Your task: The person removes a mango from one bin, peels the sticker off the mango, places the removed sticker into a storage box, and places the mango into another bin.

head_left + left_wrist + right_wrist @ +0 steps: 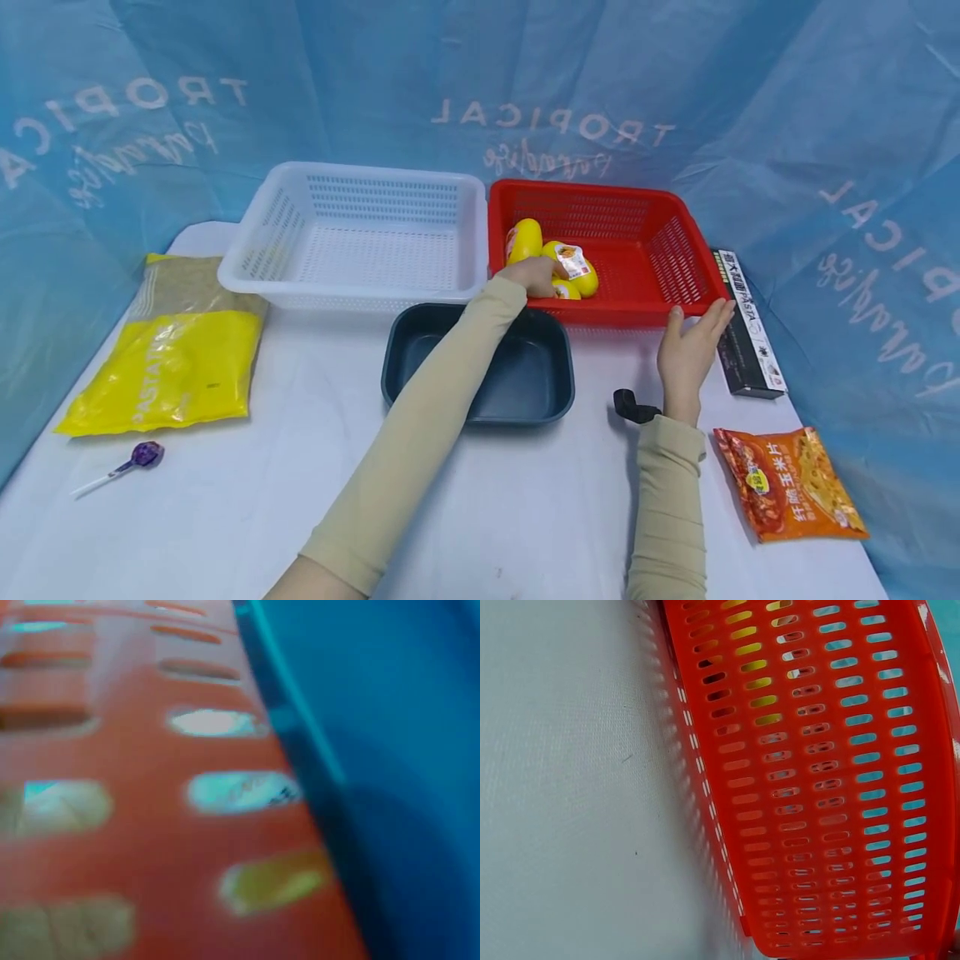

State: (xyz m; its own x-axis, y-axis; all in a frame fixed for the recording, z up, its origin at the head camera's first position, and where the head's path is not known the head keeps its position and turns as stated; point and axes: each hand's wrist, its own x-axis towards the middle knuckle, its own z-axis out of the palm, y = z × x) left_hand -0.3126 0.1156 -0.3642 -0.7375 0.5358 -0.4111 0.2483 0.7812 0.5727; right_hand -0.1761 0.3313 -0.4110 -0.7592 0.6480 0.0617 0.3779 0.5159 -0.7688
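My left hand reaches over the front rim of the red basket, its fingers among several smooth yellow rounded items with white labels. Part of those fingers is hidden by the items and the rim, and I cannot tell if they grip one. In the left wrist view, skin, a white label and a patch of yellow show blurred through the basket's slots. My right hand rests with straight fingers against the basket's front right corner. The right wrist view shows its slotted red wall.
A white basket adjoins the red one. Under my left forearm stands a dark blue tub. Leftward lie a yellow bag and a lollipop; rightward, a black pasta box and an orange snack packet.
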